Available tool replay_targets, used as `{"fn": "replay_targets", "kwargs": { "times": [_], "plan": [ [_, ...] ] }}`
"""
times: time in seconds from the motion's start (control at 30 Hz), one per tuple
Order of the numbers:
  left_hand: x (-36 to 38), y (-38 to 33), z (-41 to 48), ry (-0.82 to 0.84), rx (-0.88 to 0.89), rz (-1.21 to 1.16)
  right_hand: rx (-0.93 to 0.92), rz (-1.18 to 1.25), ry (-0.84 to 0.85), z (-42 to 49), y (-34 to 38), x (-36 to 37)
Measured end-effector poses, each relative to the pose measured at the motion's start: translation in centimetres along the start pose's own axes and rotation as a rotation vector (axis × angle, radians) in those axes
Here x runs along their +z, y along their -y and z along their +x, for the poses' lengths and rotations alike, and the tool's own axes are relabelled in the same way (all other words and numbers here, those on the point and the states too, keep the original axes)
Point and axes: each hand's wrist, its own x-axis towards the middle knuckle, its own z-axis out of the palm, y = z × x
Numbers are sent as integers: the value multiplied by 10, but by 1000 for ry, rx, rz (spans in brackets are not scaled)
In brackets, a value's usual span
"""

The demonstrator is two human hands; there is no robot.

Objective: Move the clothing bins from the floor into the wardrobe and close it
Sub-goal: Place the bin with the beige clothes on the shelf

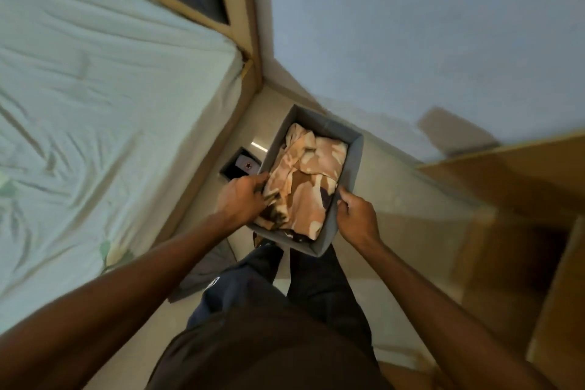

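Both hands grip a grey bin (353, 165) of camouflage clothing (307, 187): left hand (242, 199) on its left rim, right hand (356, 217) on its right rim.

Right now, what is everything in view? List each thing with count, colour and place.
bin: one, grey fabric, held up in the middle, over the floor
clothing: a bundle, tan and cream with dark patches, inside the bin
second bin: one, dark, on the floor beside the bed, partly hidden
bed: one, pale green sheet, wooden frame, left
wardrobe: brown wood, right, blurred
wall: pale blue, top right
floor: light tiles
legs: dark trousers, bottom centre
left hand: gripping the bin's left rim
right hand: gripping the bin's right rim
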Motion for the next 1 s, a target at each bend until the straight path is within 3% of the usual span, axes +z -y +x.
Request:
{"fn": "replay_targets", "kwargs": {
  "times": [0.23,0.4,0.6,1.0],
  "plan": [
    [41,-95,-42,77,232,97,197,70,-174,-89,-73,-61],
    [87,-194,-44,175,456,185,297,128,-344,-139,-146,-123],
    [160,-330,-54,152,711,278,442,180,-583,-191,-234,-207],
    [248,-574,-57,311,979,210,518,199,-914,-243,-358,-385]
  ]
}}
